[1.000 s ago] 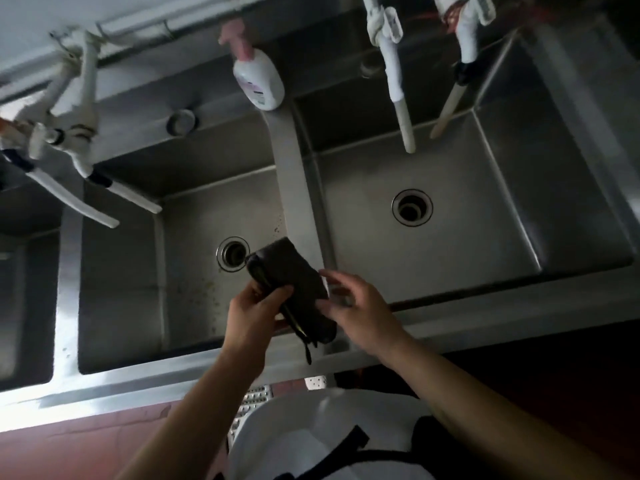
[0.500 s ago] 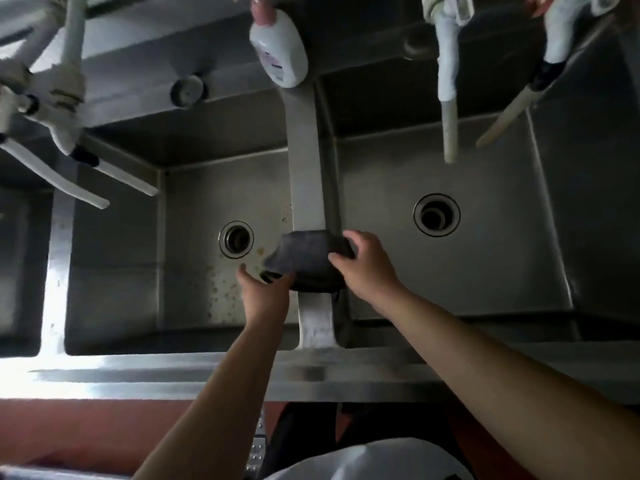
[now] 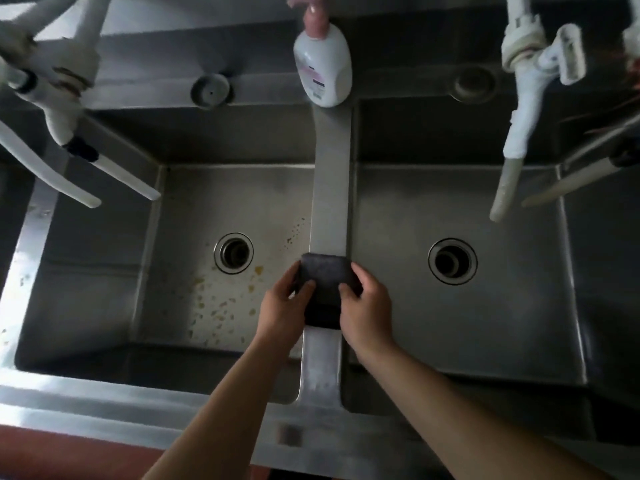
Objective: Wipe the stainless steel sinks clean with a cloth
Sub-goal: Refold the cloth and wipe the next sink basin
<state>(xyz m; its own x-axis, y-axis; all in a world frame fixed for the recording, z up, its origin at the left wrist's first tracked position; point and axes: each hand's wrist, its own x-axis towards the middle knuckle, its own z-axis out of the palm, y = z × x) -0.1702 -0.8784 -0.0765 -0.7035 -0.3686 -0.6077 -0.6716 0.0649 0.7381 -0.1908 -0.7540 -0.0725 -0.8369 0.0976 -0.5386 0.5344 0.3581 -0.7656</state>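
Note:
A dark folded cloth point(image 3: 323, 289) lies across the steel divider point(image 3: 330, 188) between two stainless steel basins. My left hand point(image 3: 282, 311) grips the cloth's left edge, thumb on top. My right hand point(image 3: 367, 306) grips its right edge, fingers curled over it. The left basin point(image 3: 194, 216) has yellowish specks and stains on its floor near the drain point(image 3: 233, 252). The right basin point(image 3: 485, 323) looks cleaner around its drain point(image 3: 452, 260).
A white soap bottle point(image 3: 322, 67) with a pink pump stands at the divider's far end. White taps and hoses hang over the left basin point(image 3: 62, 109) and the right basin point(image 3: 519, 109). The front rim point(image 3: 104, 407) runs along the bottom.
Both hands carried the cloth from above the front rim onto the divider and laid it flat there. My view has moved closer over the sinks.

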